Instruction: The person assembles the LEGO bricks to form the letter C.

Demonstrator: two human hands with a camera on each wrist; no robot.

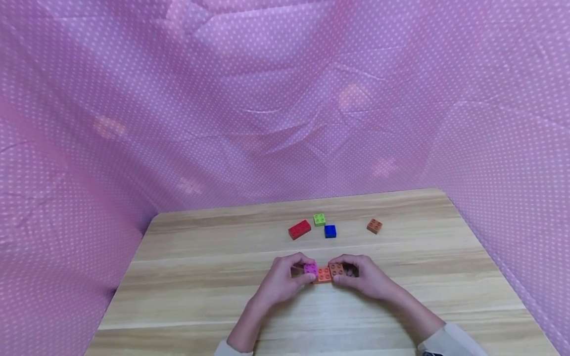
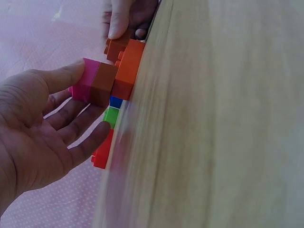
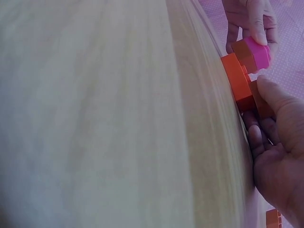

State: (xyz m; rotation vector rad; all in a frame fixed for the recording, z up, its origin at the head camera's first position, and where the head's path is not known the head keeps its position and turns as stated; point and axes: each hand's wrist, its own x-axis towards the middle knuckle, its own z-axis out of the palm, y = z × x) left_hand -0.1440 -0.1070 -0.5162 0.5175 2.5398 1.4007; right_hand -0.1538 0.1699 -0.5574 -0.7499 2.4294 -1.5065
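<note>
Left grip (image 2: 42,128) pinches the pink block (image 2: 85,83), brown block (image 2: 103,84) joined to it, up against the orange block (image 2: 129,69)! Right grip (image 2: 126,14) holds a second brown block (image 2: 116,48); blue block (image 2: 116,101), green block (image 2: 112,116), red block (image 2: 103,152) beyond!

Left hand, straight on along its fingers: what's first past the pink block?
Probably the brown block held by the right hand, across the studs of the orange block; relative height is hard to judge.

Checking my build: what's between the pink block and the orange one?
A brown block lies between the pink block and the orange block; both wrist views show it.
</note>
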